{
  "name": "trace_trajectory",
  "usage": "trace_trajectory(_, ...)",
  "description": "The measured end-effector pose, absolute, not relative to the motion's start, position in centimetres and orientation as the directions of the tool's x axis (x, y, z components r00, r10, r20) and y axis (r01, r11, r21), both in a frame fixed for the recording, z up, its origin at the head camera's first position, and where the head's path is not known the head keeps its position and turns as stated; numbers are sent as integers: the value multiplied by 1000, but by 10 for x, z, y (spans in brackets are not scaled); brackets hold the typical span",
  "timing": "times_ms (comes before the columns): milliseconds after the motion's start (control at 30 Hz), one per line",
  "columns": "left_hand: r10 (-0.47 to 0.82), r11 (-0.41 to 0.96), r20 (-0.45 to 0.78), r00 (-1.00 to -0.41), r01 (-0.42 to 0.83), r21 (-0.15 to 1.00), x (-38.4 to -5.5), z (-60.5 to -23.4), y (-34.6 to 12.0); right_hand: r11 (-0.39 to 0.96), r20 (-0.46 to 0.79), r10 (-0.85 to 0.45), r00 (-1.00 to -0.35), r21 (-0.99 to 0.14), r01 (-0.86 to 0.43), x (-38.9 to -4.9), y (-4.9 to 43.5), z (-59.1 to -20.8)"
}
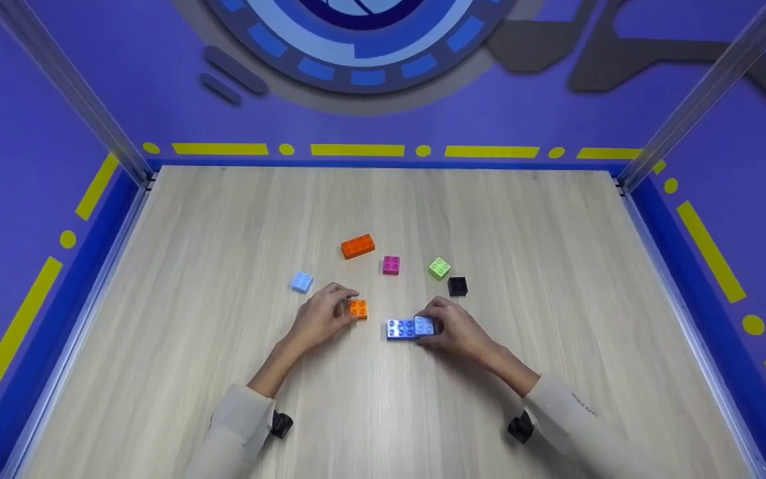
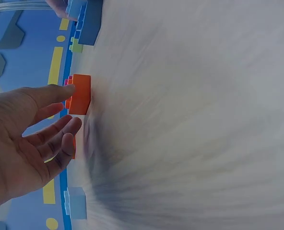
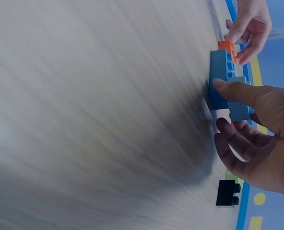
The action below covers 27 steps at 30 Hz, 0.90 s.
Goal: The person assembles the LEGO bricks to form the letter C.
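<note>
In the head view my right hand point(image 1: 455, 327) pinches a small light blue brick point(image 1: 423, 325). That brick sits on the right end of a longer blue brick point(image 1: 400, 328), which lies on the table. The right wrist view shows the thumb of my right hand point(image 3: 262, 129) across the near side of the two stacked bricks. To their left, my left hand point(image 1: 322, 315) has thumb and index finger around a small orange brick point(image 1: 358, 309). In the left wrist view, the thumb of the left hand point(image 2: 31, 129) touches the orange brick point(image 2: 81, 95); its other fingers are loosely bent.
Farther back on the wooden table point(image 1: 237, 219) lie a long orange-red brick point(image 1: 358, 246), a magenta brick point(image 1: 391, 265), a lime green brick point(image 1: 439, 268) and a black brick point(image 1: 457, 286). Another light blue brick point(image 1: 302, 282) lies beyond the left hand. Blue panels point(image 1: 356, 126) border the table.
</note>
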<state>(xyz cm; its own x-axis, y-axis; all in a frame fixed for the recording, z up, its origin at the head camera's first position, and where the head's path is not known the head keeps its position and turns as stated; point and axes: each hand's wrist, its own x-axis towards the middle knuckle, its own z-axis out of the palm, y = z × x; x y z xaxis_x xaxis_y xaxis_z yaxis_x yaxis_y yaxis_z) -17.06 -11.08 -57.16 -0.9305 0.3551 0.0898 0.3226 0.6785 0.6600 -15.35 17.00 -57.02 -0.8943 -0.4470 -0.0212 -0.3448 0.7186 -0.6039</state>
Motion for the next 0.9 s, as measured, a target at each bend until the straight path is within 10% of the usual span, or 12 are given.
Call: trace_trajectory(900,358,687,27,-933,283,669,-177,-579,-107,668,-34,-448,-893,-676,-310,-157,173,-575)
